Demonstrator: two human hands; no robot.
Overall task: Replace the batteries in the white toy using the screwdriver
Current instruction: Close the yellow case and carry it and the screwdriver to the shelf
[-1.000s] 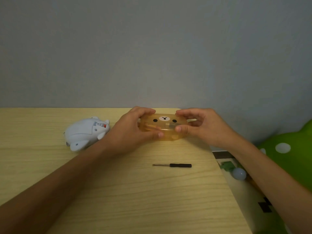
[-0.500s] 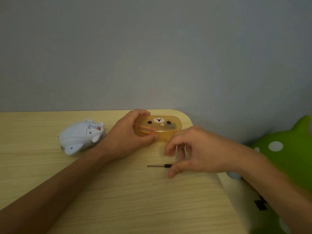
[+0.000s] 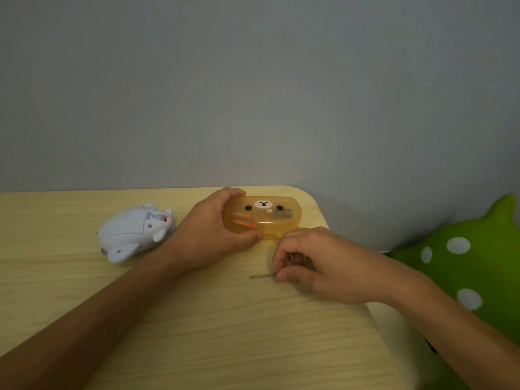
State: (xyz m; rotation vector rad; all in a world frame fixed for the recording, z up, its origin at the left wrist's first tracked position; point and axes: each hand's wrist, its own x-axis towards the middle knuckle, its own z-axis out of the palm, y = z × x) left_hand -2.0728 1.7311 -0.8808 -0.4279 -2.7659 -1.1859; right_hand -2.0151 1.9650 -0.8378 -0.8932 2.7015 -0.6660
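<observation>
Fingers [image 3: 282,275] on screwdriver [image 3: 261,276] — batteries boxed

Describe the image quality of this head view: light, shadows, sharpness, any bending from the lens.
Head view: dim, even light with a greenish cast, no glare. Shadows are soft, faint under the right hand over the screwdriver and beside the white toy. The orange case in the left hand reads fairly sharp; the green cushion looks softer. The wooden table back edge bows slightly, wide-angle distortion.

I see a plain grey wall [image 3: 253,80] behind a pale wooden bench [image 3: 225,333] with a rounded corner; a green spotted cushion [image 3: 464,266] sits right, dimly lit.
</observation>
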